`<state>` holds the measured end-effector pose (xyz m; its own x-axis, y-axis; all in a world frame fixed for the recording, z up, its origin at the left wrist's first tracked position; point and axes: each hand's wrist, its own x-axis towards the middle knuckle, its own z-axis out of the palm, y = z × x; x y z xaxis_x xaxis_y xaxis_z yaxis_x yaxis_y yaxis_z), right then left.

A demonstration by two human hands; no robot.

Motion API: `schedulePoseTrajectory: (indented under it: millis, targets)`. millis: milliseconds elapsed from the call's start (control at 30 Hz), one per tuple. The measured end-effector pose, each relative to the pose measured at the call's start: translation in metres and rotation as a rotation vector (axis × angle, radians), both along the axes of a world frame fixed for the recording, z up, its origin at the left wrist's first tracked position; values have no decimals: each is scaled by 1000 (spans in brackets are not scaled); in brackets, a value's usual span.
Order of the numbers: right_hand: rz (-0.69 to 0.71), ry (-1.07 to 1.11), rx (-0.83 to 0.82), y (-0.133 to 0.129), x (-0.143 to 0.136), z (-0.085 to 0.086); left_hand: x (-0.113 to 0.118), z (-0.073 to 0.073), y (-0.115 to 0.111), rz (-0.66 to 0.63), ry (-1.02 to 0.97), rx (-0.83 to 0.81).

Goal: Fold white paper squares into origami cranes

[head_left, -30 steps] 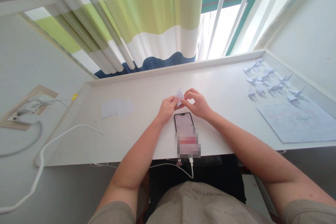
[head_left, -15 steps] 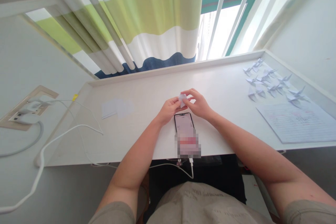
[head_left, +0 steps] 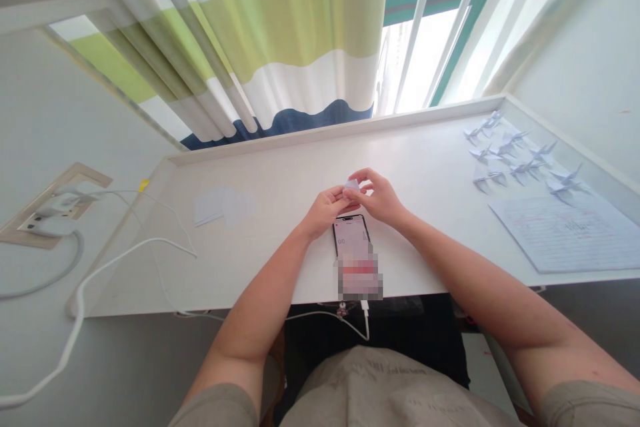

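Note:
Between my two hands is a small piece of folded white paper point(head_left: 351, 184), held just beyond the top end of a phone. My left hand point(head_left: 325, 209) pinches it from the left with thumb and fingers. From the right, my right hand point(head_left: 379, 199) grips it too, its index finger arched over the far side and its thumb on the near side. The fingers cover much of the paper, so its exact folds are hidden. The phone point(head_left: 353, 240) lies on the white desk point(head_left: 280, 260), screen up, below both hands.
Several folded paper cranes point(head_left: 523, 153) stand at the right back. In front of them lies a written sheet or pad point(head_left: 570, 233). Flat white paper pieces point(head_left: 210, 207) rest at left. A white cable point(head_left: 125, 248) runs from the wall socket point(head_left: 55, 207); another cable point(head_left: 365, 310) plugs into the phone.
The paper has turned and sits lower between the fingers, with less of it showing. Both hands have shifted only slightly.

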<state>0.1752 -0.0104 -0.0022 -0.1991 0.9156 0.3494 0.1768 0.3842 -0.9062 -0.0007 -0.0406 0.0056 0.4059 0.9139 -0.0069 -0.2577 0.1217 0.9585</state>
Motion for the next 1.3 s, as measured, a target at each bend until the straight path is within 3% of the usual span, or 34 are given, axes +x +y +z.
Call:
schedulePoseTrajectory:
  millis: [200, 600, 900, 1067, 1300]
  targets:
    - [18, 53, 27, -2, 0, 0, 0, 3, 1, 25, -62, -27]
    - [3, 109, 83, -3, -2, 0, 9, -6, 3, 128, -138, -102]
    - [49, -1, 187, -1, -3, -7, 9, 4, 2, 232, -236, -153]
    - [71, 29, 140, -3, -2, -2, 8, 6, 1, 203, -196, -113]
    - [3, 252, -91, -2, -3, 3, 10, -2, 2, 182, -132, -21]
